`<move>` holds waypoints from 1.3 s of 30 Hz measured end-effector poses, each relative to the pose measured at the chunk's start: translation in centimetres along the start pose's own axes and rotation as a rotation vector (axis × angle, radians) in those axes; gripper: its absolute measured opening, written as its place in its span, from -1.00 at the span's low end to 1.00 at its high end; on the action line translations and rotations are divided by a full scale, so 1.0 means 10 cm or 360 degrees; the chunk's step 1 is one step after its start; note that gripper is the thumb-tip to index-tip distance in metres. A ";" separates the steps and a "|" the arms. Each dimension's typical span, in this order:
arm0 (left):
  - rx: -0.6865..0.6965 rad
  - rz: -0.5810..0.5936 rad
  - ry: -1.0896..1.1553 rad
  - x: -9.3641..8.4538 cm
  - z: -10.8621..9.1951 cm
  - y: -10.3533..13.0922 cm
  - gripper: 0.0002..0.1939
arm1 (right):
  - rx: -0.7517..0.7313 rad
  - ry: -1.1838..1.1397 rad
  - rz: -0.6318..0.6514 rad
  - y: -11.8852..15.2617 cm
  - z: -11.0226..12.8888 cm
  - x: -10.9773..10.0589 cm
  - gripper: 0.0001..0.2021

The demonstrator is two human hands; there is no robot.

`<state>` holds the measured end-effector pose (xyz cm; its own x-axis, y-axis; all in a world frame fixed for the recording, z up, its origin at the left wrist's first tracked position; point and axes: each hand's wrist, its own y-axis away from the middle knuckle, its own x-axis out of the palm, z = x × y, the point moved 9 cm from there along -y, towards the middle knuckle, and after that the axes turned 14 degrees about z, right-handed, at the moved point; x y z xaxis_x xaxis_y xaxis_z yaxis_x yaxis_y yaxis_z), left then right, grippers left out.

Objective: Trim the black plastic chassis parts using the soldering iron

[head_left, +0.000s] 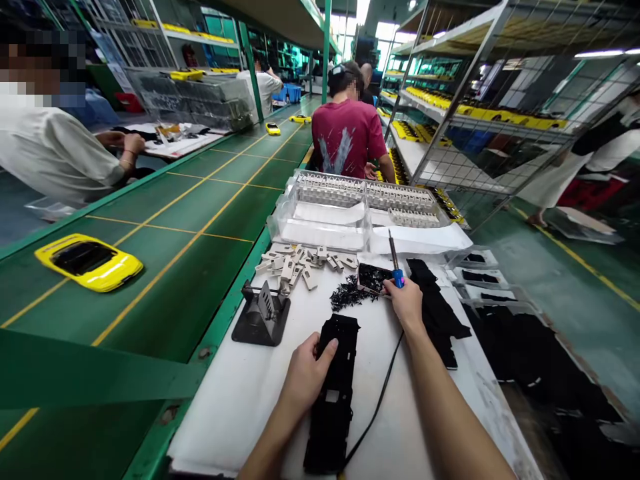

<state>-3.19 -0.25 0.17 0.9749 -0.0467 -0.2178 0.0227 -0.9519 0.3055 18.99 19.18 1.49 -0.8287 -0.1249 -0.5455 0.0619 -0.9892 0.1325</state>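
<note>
Upper left of the frame: a person in a white shirt (47,150) sits at the far side of the green belt (200,200). A yellow car shell (89,261) lies on the belt at left centre; two more shells show far up the belt, too small to detail.

Centre: a white table (240,393) adjoins the belt. A dark jig (261,315) stands at its left edge. Beyond the jig, pale clips (300,261) lie scattered. Behind those, clear trays (350,210) hold rows of pale parts.

Lower centre: the left hand (305,377) rests on a long black chassis (334,390) lying flat on the table; grip half closed, thumb on the top face, fingers round the left edge.

Right of centre: the right hand (407,303) is closed round a screwdriver (395,263) with a blue collar, shaft pointing up and away. A black cable (375,407) runs from the hand down toward the bottom edge. The hand sits just beside a small dish (374,277) of black screws, with loose screws (347,297) spilled to its left.

Right: black parts (435,310) lie piled on the table. Further right, small trays (480,277) hold black pieces.

Upper centre: a person in a red shirt (347,137) stands facing away, beside wire shelving (475,113).
</note>
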 end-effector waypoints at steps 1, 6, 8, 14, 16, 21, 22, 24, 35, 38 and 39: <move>0.0000 0.0000 -0.0015 0.01 0.00 -0.01 -0.57 | -0.0039 -0.0112 0.0012 0.01 0.02 -0.01 -0.78; 0.0005 0.0042 0.0007 0.06 0.02 -0.02 -0.57 | -0.0205 -0.0609 0.0138 0.18 0.22 -0.02 -0.63; 0.0025 0.0068 0.0013 0.08 -0.01 -0.03 -0.58 | -0.0244 -0.0728 0.0186 0.31 0.33 -0.05 -0.61; 0.0062 0.0036 -0.0136 0.07 -0.29 -0.09 -0.64 | -0.0232 -0.1034 0.0530 0.80 0.68 0.01 -0.63; 0.0062 0.0012 -0.0204 0.06 -0.42 -0.08 -0.67 | -0.0203 -0.0950 0.0627 0.96 0.77 0.06 -0.69; 0.0108 0.0013 -0.0286 0.11 -0.65 0.01 -0.71 | -0.0242 -0.0583 0.0574 1.21 0.87 0.08 -0.75; 0.0127 0.0023 -0.0279 0.13 -0.68 0.03 -0.71 | -0.0323 -0.0493 0.0515 1.22 0.91 0.06 -0.77; 0.0159 0.0035 -0.0257 0.16 -0.71 0.08 -0.71 | -0.0510 -0.0355 0.0412 1.26 1.01 0.01 -0.82; 0.0339 0.0151 -0.0184 0.17 -0.80 0.23 -0.68 | -0.0334 -0.0308 0.0375 1.25 0.89 -0.04 -0.66; 0.0394 0.0210 -0.0187 0.19 -0.82 0.25 -0.67 | -0.0257 -0.0436 0.0562 1.24 0.83 0.02 -0.64; 0.0404 0.0211 -0.0212 0.19 -0.83 0.25 -0.67 | -0.0240 -0.0466 0.0624 1.24 0.82 0.03 -0.64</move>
<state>0.57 -0.18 8.21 0.9277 -0.1984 -0.3163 -0.1748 -0.9793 0.1016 14.90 7.50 9.78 -0.8469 -0.4837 -0.2210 0.4611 -0.8749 0.1479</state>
